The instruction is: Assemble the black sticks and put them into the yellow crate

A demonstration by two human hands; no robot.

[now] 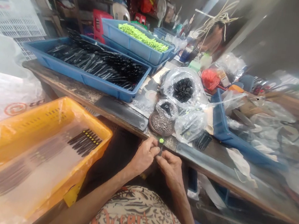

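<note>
My left hand (143, 157) is closed, its thumb and fingertips pinching a slim black plastic piece with a lime-green round dot (161, 144). From the other side, the fingertips of my right hand (170, 167) pinch its lower end. The piece is held at the table's front edge, and its exact kind is too small to tell. Just beyond it sits a round brown dish of small metal pins or screws (161, 123). Behind the dish stand a small plastic bag of black parts (167, 108) and a larger bag of black parts (183, 90).
A yellow crate (90, 114) at the left holds rows of black pieces with yellow-green dots. On the table stand a blue tray (88, 80) of long black parts and a blue tray (135, 45) of lime-green parts. Another blue tray (232, 141) lies right. A person (213, 40) is beyond.
</note>
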